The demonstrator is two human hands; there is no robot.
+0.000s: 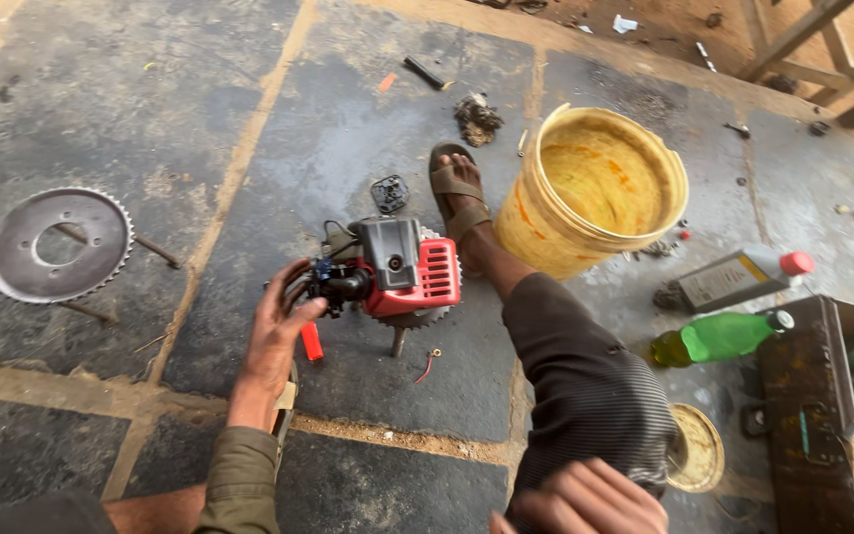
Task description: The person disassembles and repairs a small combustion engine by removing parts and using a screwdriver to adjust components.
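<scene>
the left hand [277,326] reaches out to a small red and grey engine [397,272] that sits on the stone floor [279,148] near the middle of the view. its fingers are spread and curled loosely on the black part with cables at the engine's 9 o'clock side, touching it, not clamped round it. the right hand [585,499] is low at 6 o'clock, resting by the knee of the dark trouser leg [585,386], blurred; it seems to hold nothing, but how far it is open cannot be told.

the person's sandalled foot [459,198] lies just at the engine's 1 o'clock, touching or nearly so. a yellow bucket [546,227] stands at 3 o'clock of the foot. a toothed metal disc [56,242] lies well apart at 9 o'clock. a red-handled tool [311,341] lies just under the left hand, at the engine's 7 o'clock. a green bottle [719,336], a grey can [743,277] and an open toolbox [812,415] sit at 4 o'clock.

as a judgement: the engine rests on a thin stub and could tip, so working on that cable side would go better with the foot kept close as a stop and the fingers pressing gently, so the thin cables are not tugged.
</scene>
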